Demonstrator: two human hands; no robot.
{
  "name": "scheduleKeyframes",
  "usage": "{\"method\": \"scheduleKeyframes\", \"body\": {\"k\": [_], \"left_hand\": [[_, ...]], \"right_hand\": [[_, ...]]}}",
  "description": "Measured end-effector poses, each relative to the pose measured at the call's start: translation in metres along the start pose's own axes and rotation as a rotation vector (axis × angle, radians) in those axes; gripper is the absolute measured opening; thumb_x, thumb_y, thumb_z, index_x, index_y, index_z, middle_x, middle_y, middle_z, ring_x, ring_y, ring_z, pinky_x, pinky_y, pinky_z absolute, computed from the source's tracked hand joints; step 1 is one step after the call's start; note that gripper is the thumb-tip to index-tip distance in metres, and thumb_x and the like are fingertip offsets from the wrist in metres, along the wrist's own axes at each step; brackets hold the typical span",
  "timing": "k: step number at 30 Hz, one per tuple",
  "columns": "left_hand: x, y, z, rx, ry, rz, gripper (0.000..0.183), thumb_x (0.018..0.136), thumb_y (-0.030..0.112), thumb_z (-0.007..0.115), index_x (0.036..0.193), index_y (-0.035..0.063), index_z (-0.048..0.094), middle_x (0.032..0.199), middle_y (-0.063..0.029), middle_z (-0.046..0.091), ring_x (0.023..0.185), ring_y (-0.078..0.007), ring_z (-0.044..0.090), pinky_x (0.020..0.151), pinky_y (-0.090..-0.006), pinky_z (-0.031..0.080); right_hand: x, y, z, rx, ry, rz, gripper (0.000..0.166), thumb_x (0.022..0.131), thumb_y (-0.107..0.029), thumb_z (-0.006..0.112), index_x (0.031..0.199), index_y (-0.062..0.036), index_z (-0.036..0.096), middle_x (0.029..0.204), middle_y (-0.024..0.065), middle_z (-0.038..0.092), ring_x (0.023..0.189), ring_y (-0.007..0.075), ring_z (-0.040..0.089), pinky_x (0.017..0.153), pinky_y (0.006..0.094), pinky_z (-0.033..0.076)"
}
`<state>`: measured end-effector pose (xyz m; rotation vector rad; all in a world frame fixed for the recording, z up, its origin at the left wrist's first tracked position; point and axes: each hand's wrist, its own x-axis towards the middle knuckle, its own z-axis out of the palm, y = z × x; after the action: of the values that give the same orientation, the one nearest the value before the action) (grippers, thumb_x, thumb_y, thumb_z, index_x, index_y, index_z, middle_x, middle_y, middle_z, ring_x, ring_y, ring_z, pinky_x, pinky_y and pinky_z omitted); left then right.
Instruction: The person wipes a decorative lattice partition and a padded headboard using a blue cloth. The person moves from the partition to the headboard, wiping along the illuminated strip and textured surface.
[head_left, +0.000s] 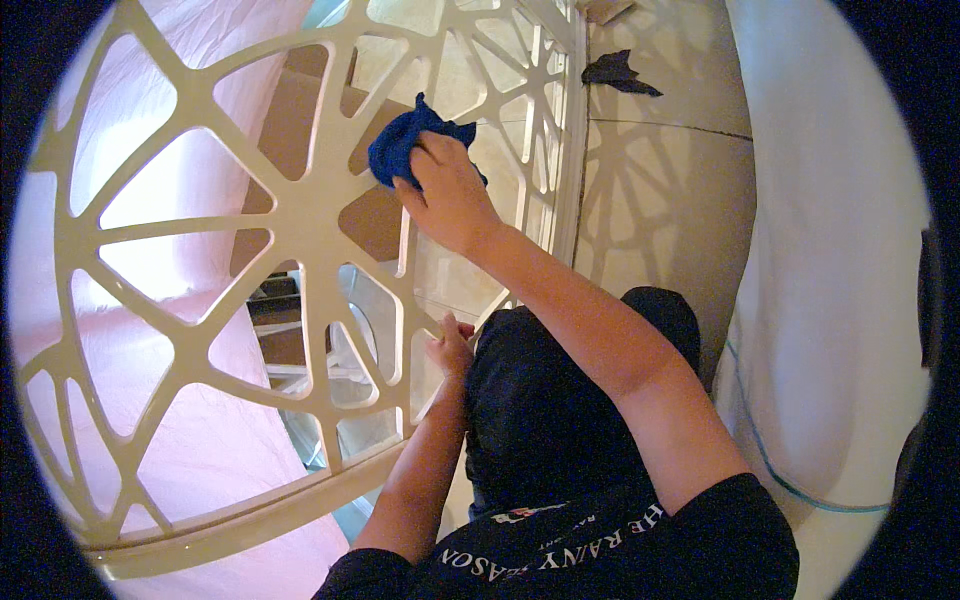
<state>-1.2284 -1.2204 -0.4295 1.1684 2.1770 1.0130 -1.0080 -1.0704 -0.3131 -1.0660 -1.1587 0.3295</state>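
Observation:
A cream lattice panel (319, 217), cut through with rounded triangular openings, stands before me and to my left. My right hand (450, 187) grips a bunched dark blue cloth (397, 146) against the bars, right of the panel's broad central hub. Lower down, my left hand (451, 346) is closed around a thin bar of the same lattice, near my knee. Part of that hand's grip is hidden behind the bar and my dark trousers.
A dark crumpled rag (621, 73) lies on the tiled floor (660, 172) beyond the panel's base rail (568, 150). White sheeting (817, 225) hangs at the right, with a blue-green hose or cable (780, 476) by it. Pinkish sheeting (217, 442) shows behind the lattice.

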Motion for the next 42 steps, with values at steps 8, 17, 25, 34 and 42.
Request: {"method": "scheduleKeyframes", "body": {"k": [8,17,25,34,42], "left_hand": [[0.021,-0.034,0.0,-0.023,0.013,0.159,0.049,0.093,0.035,0.059,0.063,-0.0025,0.066,0.059,-0.0087,0.065,0.049,-0.0169,0.058,0.051,-0.0328,0.047],[-0.059,0.104,-0.039,-0.024,-0.387,-0.268,0.042,0.087,0.014,0.065,0.124,0.0008,0.052,0.112,-0.0154,0.059,0.104,-0.0292,0.058,0.083,-0.0399,0.049],[-0.07,0.283,0.029,-0.481,-0.561,0.409,0.057,0.09,0.001,0.055,0.144,-0.0009,0.037,0.153,-0.0169,0.032,0.146,-0.0259,0.021,0.119,-0.0413,0.014],[0.014,0.378,0.139,-0.092,0.071,0.875,0.065,0.086,0.021,0.067,0.14,-0.0023,0.04,0.143,-0.0283,0.039,0.138,-0.0416,0.03,0.115,-0.0494,0.021],[0.065,0.408,0.166,0.385,0.006,0.614,0.065,0.086,0.032,0.066,0.127,-0.0132,0.046,0.116,-0.036,0.057,0.113,-0.0488,0.054,0.101,-0.0496,0.039]], "right_hand": [[0.029,0.014,-0.008,0.002,-0.03,-0.088,0.021,0.081,-0.018,0.068,0.089,0.0009,0.063,0.106,0.0206,0.058,0.099,0.043,0.054,0.088,0.0502,0.045],[0.078,0.024,-0.037,-0.004,-0.13,0.231,0.029,0.086,-0.026,0.063,0.092,0.0028,0.061,0.107,0.023,0.058,0.099,0.0452,0.055,0.088,0.0538,0.047],[0.074,0.049,-0.003,-0.266,-0.186,0.035,0.033,0.084,-0.026,0.065,0.1,0.003,0.064,0.118,0.0226,0.056,0.118,0.0446,0.047,0.101,0.0527,0.041],[0.106,0.087,-0.018,0.432,-0.043,0.33,0.027,0.088,-0.024,0.061,0.106,-0.0043,0.061,0.104,0.0178,0.06,0.105,0.038,0.051,0.096,0.0479,0.036],[0.122,0.144,0.047,0.508,0.076,0.229,0.043,0.09,-0.022,0.06,0.127,-0.0038,0.051,0.129,0.0198,0.052,0.123,0.0379,0.046,0.106,0.0502,0.033]]}}
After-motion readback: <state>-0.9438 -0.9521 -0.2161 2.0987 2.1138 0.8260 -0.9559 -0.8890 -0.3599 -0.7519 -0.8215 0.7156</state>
